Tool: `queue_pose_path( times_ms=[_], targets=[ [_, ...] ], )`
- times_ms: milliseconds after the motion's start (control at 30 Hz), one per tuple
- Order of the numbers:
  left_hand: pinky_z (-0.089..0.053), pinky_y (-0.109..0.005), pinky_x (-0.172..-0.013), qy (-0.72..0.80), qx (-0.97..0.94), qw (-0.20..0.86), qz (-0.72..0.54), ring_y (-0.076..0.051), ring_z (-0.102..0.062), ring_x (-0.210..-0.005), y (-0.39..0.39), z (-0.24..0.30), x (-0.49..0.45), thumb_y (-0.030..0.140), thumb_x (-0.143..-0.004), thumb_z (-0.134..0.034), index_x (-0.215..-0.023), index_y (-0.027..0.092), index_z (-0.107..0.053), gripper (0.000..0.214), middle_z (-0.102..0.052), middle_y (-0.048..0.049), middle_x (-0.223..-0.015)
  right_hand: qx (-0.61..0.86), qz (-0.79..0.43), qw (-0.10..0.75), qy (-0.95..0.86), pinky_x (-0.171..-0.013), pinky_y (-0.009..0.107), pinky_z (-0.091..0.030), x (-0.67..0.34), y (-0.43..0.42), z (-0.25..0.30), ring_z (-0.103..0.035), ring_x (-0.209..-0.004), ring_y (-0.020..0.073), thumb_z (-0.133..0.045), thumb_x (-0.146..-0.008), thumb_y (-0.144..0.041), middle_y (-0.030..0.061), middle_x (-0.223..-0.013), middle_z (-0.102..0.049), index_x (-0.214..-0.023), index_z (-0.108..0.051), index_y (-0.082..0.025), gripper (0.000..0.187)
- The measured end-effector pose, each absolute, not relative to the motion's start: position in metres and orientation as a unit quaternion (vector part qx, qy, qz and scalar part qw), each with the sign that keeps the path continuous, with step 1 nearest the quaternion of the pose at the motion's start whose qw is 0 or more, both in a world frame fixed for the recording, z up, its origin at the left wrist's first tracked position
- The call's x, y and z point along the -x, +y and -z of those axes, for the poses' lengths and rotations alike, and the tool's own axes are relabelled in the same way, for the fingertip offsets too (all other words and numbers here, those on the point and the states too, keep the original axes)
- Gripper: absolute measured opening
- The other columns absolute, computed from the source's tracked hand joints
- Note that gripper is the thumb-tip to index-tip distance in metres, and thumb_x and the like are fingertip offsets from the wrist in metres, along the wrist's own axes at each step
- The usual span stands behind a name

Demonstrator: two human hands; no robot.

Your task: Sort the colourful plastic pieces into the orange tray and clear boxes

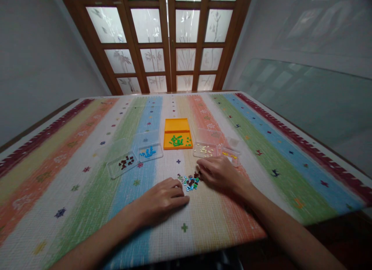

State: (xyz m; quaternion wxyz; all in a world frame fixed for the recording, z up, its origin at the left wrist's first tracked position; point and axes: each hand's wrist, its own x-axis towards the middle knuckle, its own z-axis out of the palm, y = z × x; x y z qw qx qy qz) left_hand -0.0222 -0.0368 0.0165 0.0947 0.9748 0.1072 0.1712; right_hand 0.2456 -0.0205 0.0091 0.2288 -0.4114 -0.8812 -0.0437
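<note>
A small pile of mixed pieces [191, 182] lies on the striped tablecloth [200, 231], between the two hands; the left hand [164, 198] rests just beside it, the fingers bent and the thumb apart from them; the right hand [220, 172] is at its other edge, fingers curled, but I cannot tell whether they pinch something; beyond stand an orange box [176, 125] with green pieces [176, 141] and, at both sides, clear boxes [115, 170].
</note>
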Motion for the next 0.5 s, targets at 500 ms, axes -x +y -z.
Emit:
queue_pose_path(
  times_ms=[500],
  targets=[
    [-0.052, -0.032, -0.072, 0.052, -0.98, -0.043, -0.188, -0.019, -0.056, -0.08, -0.0407, -0.0152, 0.0144, 0.01, -0.103, -0.046, -0.096, 0.014, -0.067, 0.022, -0.063, -0.0046, -0.079, 0.424, 0.028, 0.222, -0.878, -0.057, 0.034, -0.019, -0.2453, -0.0213, -0.0088, -0.035, -0.052, 0.0118, -0.046, -0.093, -0.018, -0.0004, -0.06, -0.053, -0.071, -0.052, -0.02, 0.023]
  ],
)
